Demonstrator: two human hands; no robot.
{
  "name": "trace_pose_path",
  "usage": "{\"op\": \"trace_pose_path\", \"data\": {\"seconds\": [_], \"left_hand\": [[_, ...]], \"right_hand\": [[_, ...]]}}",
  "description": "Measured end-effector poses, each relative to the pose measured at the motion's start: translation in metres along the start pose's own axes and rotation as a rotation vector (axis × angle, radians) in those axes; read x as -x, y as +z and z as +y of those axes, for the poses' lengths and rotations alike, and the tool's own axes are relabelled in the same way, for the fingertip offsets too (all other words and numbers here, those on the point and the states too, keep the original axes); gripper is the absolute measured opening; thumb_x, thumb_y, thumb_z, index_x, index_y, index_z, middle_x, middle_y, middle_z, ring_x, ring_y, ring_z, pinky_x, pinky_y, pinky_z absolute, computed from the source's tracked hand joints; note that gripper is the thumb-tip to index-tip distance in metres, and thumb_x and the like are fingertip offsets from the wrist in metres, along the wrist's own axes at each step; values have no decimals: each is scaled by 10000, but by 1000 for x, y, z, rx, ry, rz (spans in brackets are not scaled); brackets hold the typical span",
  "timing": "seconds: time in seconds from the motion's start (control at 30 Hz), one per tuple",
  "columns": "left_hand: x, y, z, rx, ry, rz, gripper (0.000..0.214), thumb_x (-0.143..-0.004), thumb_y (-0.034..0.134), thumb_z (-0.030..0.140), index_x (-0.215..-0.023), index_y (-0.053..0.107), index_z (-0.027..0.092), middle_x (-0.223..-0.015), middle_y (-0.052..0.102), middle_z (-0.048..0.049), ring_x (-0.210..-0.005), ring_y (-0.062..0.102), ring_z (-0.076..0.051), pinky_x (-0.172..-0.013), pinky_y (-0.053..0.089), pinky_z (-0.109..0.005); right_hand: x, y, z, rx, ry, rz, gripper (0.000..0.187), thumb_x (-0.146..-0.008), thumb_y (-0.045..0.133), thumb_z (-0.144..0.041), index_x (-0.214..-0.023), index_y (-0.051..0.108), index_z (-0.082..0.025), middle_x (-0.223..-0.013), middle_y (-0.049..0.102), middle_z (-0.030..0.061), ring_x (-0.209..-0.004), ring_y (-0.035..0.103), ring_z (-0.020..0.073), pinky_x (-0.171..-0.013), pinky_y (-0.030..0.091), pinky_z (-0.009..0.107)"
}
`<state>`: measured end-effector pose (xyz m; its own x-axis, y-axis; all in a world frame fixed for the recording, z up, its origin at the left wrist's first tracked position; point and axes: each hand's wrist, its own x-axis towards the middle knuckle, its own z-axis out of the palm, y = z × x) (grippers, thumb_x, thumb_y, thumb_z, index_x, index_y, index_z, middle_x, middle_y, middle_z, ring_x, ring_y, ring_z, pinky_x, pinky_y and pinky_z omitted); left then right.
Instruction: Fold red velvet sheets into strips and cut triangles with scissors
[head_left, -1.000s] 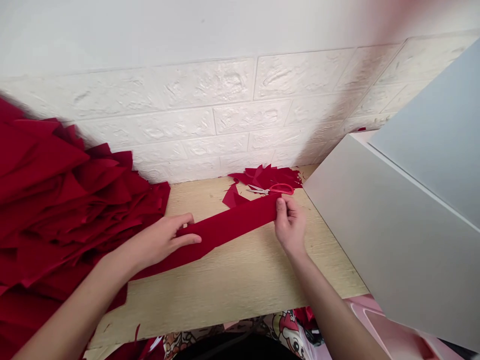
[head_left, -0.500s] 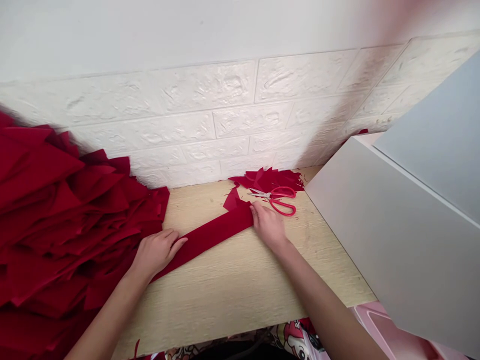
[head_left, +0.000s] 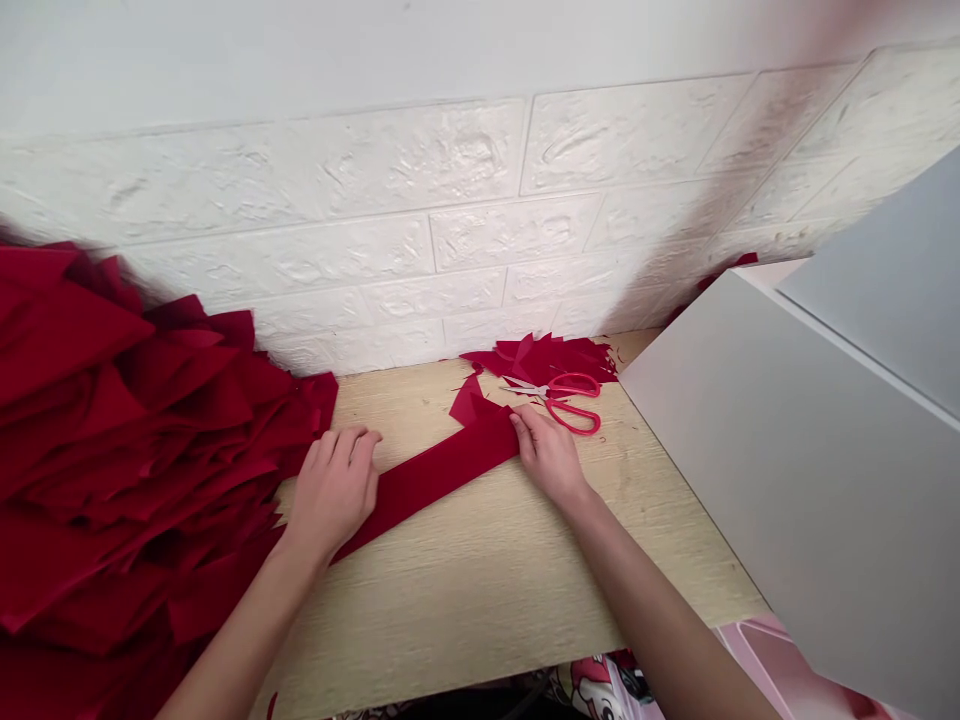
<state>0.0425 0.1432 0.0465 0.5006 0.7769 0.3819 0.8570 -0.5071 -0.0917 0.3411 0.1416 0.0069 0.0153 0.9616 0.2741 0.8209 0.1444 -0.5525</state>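
Note:
A folded strip of dark red fabric (head_left: pixel 442 475) lies slantwise across the wooden tabletop. Its right end is pinched between the thumb and fingers of my right hand (head_left: pixel 551 455). My left hand (head_left: pixel 337 490) rests over the strip's left part, palm down, fingers stretched forward and slightly bent. What lies under that palm is hidden. Just beyond my right hand are scissors (head_left: pixel 574 418) with red handles, their blades slightly apart and pointing left. A small red fabric scrap (head_left: pixel 469 400) sits behind the strip.
A tall heap of red fabric pieces (head_left: pixel 127 460) fills the left side. More red offcuts (head_left: pixel 544 355) lie against the white brick-pattern wall (head_left: pixel 390 245). On the right stands a large grey-white panel (head_left: pixel 810 450). The table's front edge (head_left: pixel 450 690) is near my body.
My left hand has shifted right and forward along the strip, its thumb now tucked closer to the fingers. My right hand keeps its pinch on the end. The view has shifted slightly.

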Motion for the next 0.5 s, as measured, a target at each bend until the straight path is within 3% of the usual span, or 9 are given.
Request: {"op": "trace_pose_path", "data": {"seconds": [0.1, 0.23, 0.37, 0.5], "left_hand": [[-49, 6, 41, 343, -67, 81, 238, -990, 444, 231, -1160, 592, 155, -1113, 670, -141, -1048, 603, -276, -930, 493, -420], [-93, 40, 88, 761, -49, -23, 298, -994, 505, 359, -1222, 556, 174, -1178, 680, -118, -1115, 612, -248, -994, 484, -395], [-97, 67, 98, 834, -24, -111, 259, -1023, 432, 349, -887, 597, 205, -850, 682, -53, -815, 622, -195, -786, 496, -324], [-89, 70, 94, 850, -41, -153, 346, -1033, 402, 368, -748, 522, 213, -700, 593, -10, -649, 535, -157, -658, 419, -293]], "right_hand": [[0, 0, 0, -50, -19, 3, 334, -1047, 345, -345, -927, 626, -211, -822, 702, 76, -725, 639, 213, -663, 443, 301], [-1, -2, 0, -105, -22, 11, 312, -1046, 354, -333, -947, 625, -213, -848, 713, 69, -741, 652, 203, -685, 464, 293], [-1, -7, 0, -148, 3, 9, 307, -1050, 365, -330, -924, 623, -218, -838, 717, 53, -749, 659, 193, -700, 478, 282], [-3, -11, -2, -181, 31, -8, 310, -1053, 376, -340, -909, 626, -226, -864, 723, 42, -783, 664, 184, -723, 490, 275]]}}
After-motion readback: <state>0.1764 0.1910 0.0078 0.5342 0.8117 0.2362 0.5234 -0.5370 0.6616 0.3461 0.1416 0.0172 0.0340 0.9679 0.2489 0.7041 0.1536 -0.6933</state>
